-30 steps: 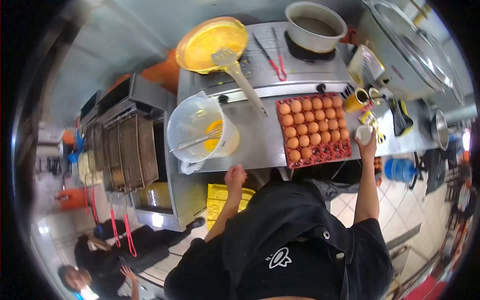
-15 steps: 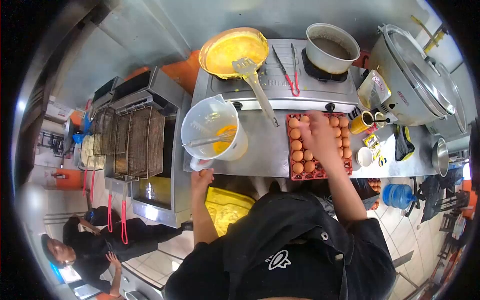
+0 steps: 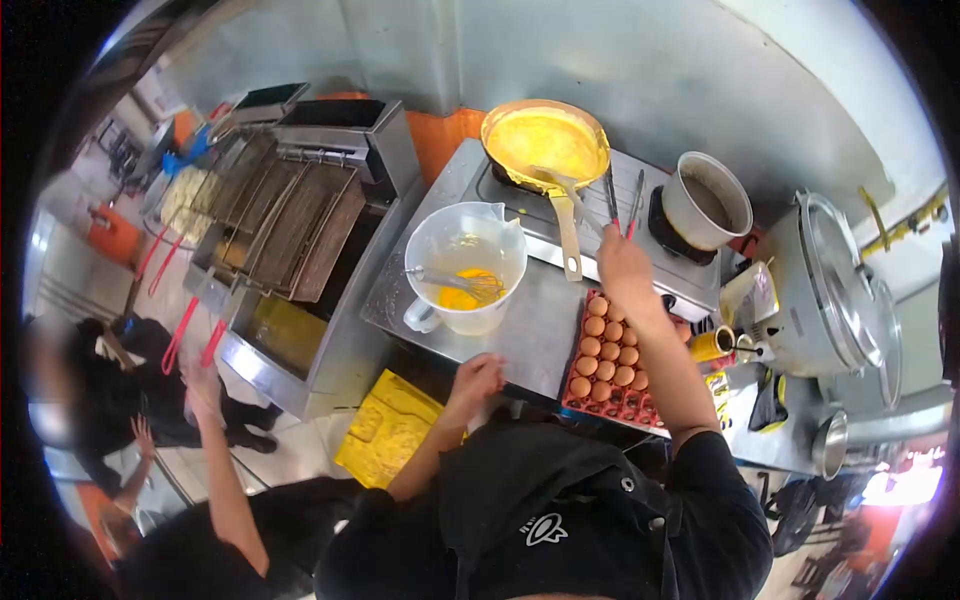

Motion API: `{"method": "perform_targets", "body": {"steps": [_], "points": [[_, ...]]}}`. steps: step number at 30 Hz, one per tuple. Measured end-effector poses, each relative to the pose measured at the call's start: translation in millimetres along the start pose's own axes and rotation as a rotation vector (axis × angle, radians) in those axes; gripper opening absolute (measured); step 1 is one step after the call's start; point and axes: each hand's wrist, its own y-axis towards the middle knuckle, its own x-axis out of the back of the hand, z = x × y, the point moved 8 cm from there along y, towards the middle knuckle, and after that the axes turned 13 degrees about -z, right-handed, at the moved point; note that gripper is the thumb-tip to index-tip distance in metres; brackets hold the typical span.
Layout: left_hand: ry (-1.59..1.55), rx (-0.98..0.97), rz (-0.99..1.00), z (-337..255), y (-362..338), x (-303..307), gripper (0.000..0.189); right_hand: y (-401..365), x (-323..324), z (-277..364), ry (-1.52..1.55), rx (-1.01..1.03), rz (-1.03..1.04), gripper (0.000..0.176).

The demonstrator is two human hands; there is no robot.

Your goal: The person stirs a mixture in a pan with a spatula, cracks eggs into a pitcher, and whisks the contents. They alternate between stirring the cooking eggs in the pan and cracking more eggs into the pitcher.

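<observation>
Fryer baskets (image 3: pixel 290 210) sit at your far left beside the steel counter (image 3: pixel 520 330), and below them another person's hand (image 3: pixel 200 385) is raised over the floor, well apart from yours. Next along, a yellow sheet (image 3: pixel 390 430) lies on the floor under the counter's front edge. On the counter above it stands a clear jug (image 3: pixel 465 265) with beaten egg in the bottom and a whisk (image 3: pixel 455 282) leaning inside. Your left hand (image 3: pixel 478 376) is at the counter's front edge, just below that jug and not touching it, with its fingers folded into a loose fist. Behind the jug, a frying pan (image 3: pixel 545 140) of yellow egg sits on the stove, with a spatula (image 3: pixel 566 225) resting in it, handle toward you. Red-handled tongs (image 3: pixel 622 200) lie just beside the pan. Your right hand (image 3: pixel 622 262) reaches over the far end of the red egg tray (image 3: pixel 608 365), near the tips of the tongs. Its back faces you and the fingers curl under, so you cannot tell whether they grip anything. Further right come a pot (image 3: pixel 705 200), a yellow can (image 3: pixel 712 343) and a large rice cooker (image 3: pixel 835 290).
</observation>
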Motion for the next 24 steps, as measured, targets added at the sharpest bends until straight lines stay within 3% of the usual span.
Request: {"method": "perform_targets", "body": {"steps": [2,5,6,8,9,15,18,20,24], "points": [[0.206,-0.026,0.281,-3,-5,-52,0.031,23,28,-10,0.012,0.029,0.137,0.021],[0.155,-0.116,0.408,-18,10,-111,0.036,62,81,-20,0.125,0.177,0.116,0.029],[0.155,-0.127,0.403,-10,33,-127,0.036,77,92,-25,0.130,0.184,0.107,0.029],[0.393,-0.359,0.319,7,84,-151,0.042,98,97,-20,0.110,0.364,0.223,0.027],[0.396,-0.361,0.315,-1,87,-163,0.042,109,96,-15,0.041,0.427,0.241,0.025],[0.350,-0.455,0.304,-37,86,-194,0.045,149,33,3,-0.167,0.518,0.463,0.022],[0.360,-0.465,0.362,-25,106,-203,0.042,154,6,9,-0.196,0.578,0.482,0.022],[0.257,-0.312,0.342,-16,115,-204,0.038,156,-6,8,-0.207,0.599,0.489,0.021],[0.267,-0.399,0.483,-41,95,-215,0.035,158,-25,9,-0.192,0.549,0.499,0.020]]}}
